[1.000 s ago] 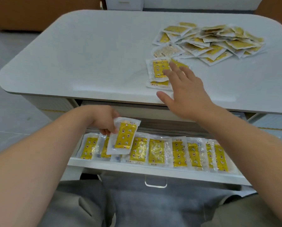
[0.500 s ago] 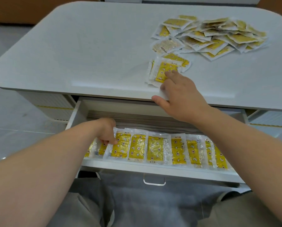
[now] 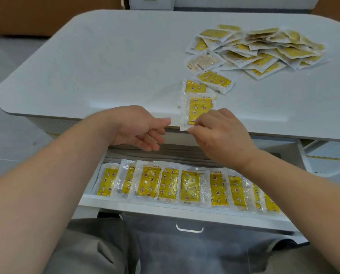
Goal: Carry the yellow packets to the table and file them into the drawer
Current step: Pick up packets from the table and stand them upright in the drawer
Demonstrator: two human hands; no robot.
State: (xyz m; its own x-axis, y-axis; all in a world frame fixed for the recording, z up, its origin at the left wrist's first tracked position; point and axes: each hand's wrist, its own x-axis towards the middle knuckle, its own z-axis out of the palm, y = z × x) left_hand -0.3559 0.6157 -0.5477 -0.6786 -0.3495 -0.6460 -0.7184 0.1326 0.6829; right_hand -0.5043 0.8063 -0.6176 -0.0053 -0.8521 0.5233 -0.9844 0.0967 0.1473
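Observation:
My right hand (image 3: 220, 133) pinches the near end of a yellow packet (image 3: 197, 110) at the table's front edge. To its left my left hand (image 3: 141, 128) hovers with loose fingers, holding nothing. Two more yellow packets (image 3: 214, 80) lie just behind the pinched one. A big heap of packets (image 3: 258, 50) sits at the far right of the white table (image 3: 106, 66). Below the hands the open drawer (image 3: 185, 210) holds a row of several upright yellow packets (image 3: 169, 184).
The drawer's metal handle (image 3: 189, 228) points at my lap. A second, partly open drawer unit (image 3: 327, 155) shows at the right under the tabletop. Brown furniture and a white cabinet stand beyond the table's far edge.
My left hand has left its packet in the drawer row and risen to the table edge. My right hand has dragged one packet from the small stack to the front edge and pinched it.

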